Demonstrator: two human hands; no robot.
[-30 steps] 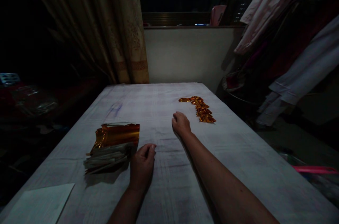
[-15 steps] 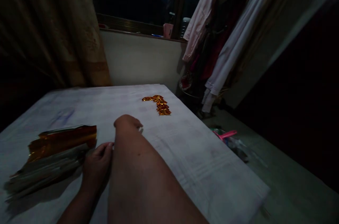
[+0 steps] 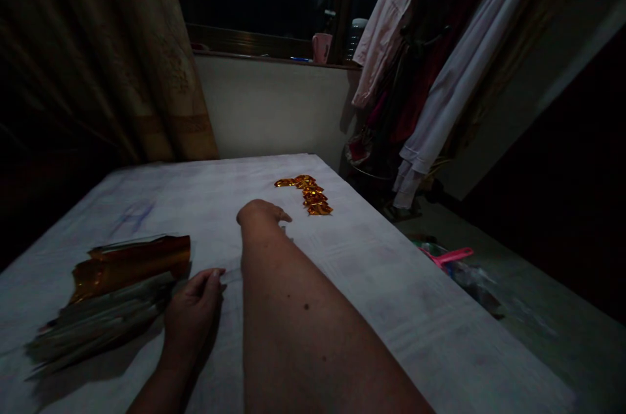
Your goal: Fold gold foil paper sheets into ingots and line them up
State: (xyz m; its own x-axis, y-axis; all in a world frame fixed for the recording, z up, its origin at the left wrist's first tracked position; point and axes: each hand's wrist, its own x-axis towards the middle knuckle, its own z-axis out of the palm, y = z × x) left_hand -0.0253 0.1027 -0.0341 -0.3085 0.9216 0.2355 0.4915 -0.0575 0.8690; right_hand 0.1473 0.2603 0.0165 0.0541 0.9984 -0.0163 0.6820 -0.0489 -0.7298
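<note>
My right hand (image 3: 264, 210) is stretched forward over the white cloth, its back toward me and most of its fingers hidden. The fingers that show are bent closed, with a small pale bit just under their tips that I cannot make out. Nearer to me, my left hand (image 3: 193, 310) rests on the cloth with thumb and forefinger pinched together; what is between them is too faint to name. Left of it lie a shiny gold foil sheet (image 3: 137, 264) and a stack of greyish, ragged-edged sheets (image 3: 107, 319). Several small folded gold foil pieces (image 3: 315, 197) lie in a bent row beyond my right hand.
The table (image 3: 391, 310) wears a pale checked cloth with a purple mark. A curtain (image 3: 180, 88) hangs at the left. A pink mug (image 3: 321, 47) stands on the windowsill. Clothes (image 3: 440, 107) hang at the right, above a pink-handled thing (image 3: 454, 256) and plastic on the floor.
My right hand has moved right and slightly farther away, widening the gap to my left hand. My left hand keeps its pinch. The whole view has shifted a little.
</note>
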